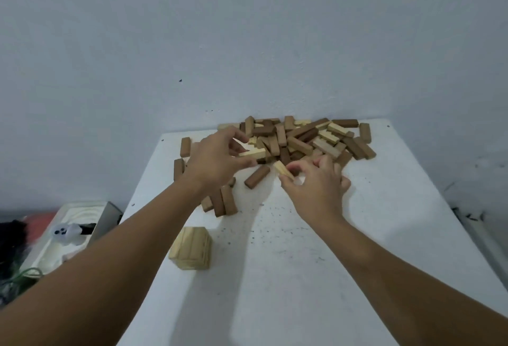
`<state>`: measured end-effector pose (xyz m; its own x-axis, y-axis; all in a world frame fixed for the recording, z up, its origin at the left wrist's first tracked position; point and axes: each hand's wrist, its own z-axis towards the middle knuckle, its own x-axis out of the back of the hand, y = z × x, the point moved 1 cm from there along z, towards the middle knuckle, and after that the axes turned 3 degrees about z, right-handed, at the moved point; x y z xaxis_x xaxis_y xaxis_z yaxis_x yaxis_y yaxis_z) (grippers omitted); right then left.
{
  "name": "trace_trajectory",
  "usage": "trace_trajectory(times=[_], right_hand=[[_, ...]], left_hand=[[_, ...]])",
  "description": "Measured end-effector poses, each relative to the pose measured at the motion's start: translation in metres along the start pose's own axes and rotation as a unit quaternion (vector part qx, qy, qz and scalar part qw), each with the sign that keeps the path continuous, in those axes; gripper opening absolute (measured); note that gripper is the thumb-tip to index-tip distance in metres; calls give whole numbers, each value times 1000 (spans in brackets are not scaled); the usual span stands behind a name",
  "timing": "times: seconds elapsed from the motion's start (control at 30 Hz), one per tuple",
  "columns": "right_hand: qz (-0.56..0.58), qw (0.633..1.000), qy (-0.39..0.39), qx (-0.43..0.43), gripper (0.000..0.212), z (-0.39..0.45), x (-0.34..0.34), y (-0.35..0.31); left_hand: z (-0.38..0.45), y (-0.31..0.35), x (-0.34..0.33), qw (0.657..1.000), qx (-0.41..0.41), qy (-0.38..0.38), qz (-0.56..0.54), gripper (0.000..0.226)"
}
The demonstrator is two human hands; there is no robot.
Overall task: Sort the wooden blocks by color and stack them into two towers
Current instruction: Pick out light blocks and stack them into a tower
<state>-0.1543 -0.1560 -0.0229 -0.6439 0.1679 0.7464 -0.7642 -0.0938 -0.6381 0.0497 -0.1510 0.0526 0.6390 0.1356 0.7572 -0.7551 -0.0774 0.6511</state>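
Pale rectangular wooden blocks are being picked from the mixed pile point(299, 139) at the white table's point(357, 235) far edge, one pale block point(254, 154) pinched by the left hand point(217, 161), another point(283, 170) by the right hand point(316, 183); carrying to the short pale stack point(191, 248) near the left edge is judged next.

Left arm: bare, ran from the lower left of the frame up toward the centre.
Left hand point(217, 160): fingers curled, pinching a pale block point(253, 154).
Right arm: bare, ran from the lower right corner up toward the centre.
Right hand point(316, 185): thumb and fingers pinched a second pale block point(283, 170).
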Motion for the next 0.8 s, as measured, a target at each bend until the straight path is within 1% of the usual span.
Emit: trace_trajectory(times=[0.1, 0.2, 0.3, 0.37, 0.43, 0.53, 0.6, 0.67, 0.73, 0.8], right_hand=[[-25, 1000, -13, -10, 21, -35, 15, 22], [-33, 999, -32, -21, 23, -68, 30, 44], [-53, 997, -53, -26, 25, -91, 40, 62], [-45, 997, -57, -25, 26, -101, 44, 70], [-26, 998, -54, -13, 26, -110, 49, 77], [13, 999, -35, 20, 23, -121, 52, 85], [43, 998, -24, 36, 15, -125, 52, 88], [51, 997, -29, 45, 13, -125, 51, 88], [46, 996, -40, 58, 16, -123, 49, 88], [48, 995, -55, 67, 22, -122, 49, 88]], left_hand=[[-29, 23, -14, 997, -10, -58, 55, 33], [-60, 37, -40, 992, 13, -111, 57, 39], [-89, 38, -75, 991, 46, -125, 12, 37], [-106, 31, -95, 987, 93, -125, -36, 35], [-123, 26, -109, 984, 117, -110, -78, 38], [-135, 23, -112, 983, 119, -88, -107, 49], [-138, 22, -107, 981, 110, -109, -113, 55], [-140, 16, -101, 979, 93, -137, -120, 57], [-144, 9, -96, 973, 75, -166, -143, 61], [-145, 4, -94, 968, 68, -180, -162, 66]])
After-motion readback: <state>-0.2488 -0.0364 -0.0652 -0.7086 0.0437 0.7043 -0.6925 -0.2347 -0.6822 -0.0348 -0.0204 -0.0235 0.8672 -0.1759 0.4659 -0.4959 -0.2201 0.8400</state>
